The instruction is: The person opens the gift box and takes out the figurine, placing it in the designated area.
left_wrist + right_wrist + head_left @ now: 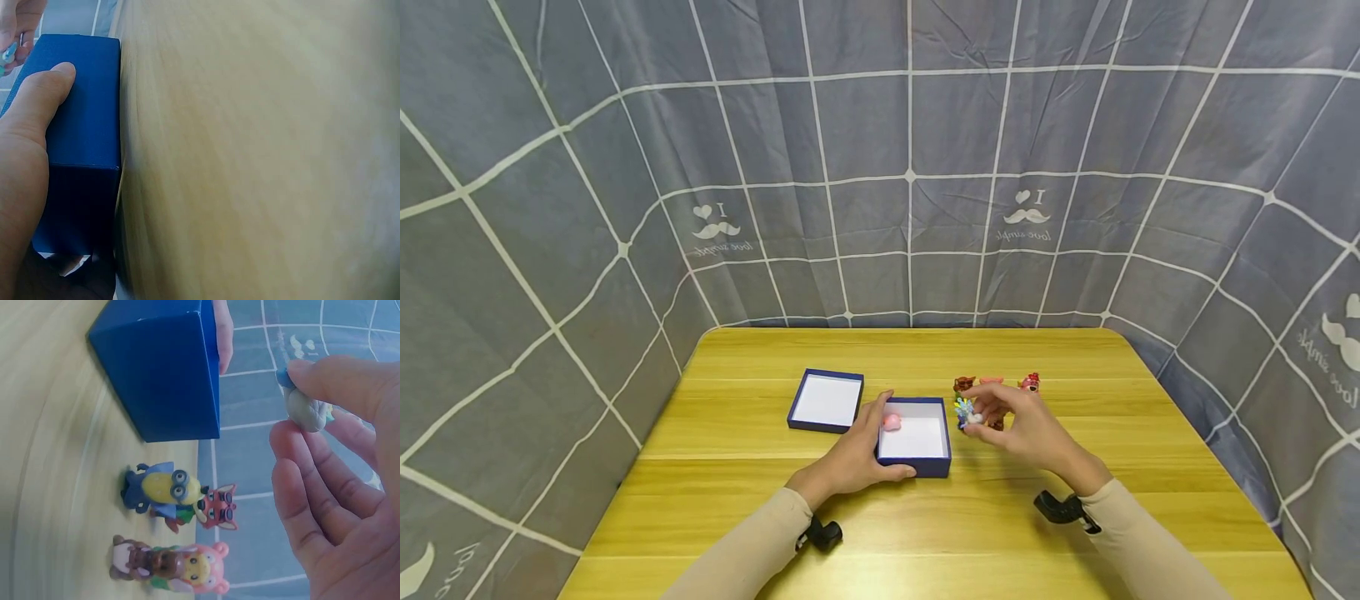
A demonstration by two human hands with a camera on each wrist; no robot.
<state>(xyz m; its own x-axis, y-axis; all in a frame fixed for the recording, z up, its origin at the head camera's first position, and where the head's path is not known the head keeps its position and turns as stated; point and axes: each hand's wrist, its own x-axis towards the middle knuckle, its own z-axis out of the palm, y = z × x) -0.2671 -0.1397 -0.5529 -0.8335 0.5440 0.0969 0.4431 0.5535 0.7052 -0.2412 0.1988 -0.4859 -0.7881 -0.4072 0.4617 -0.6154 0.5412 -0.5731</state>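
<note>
My left hand [853, 454] grips the left side of an open blue box [917, 468] with a white inside. In the left wrist view its thumb [47, 90] lies along the box wall [87, 119]. A small pink figurine [892, 422] lies inside the box, near its left wall. Right of the box, my right hand [1026, 429] pinches a small figurine [306, 411] between thumb and fingertips, raised above the table. This figurine is grey-white with a blue part; the fingers partly hide it.
Left of the box lies a blue-edged lid [826, 402], white side up. Several figurines stand beyond and below my right hand, among them a yellow one-piece-goggled figurine [165, 487], a red fox-like one [219, 507] and a brown one [134, 557]. A grey checked curtain [865, 208] surrounds the wooden table [880, 533].
</note>
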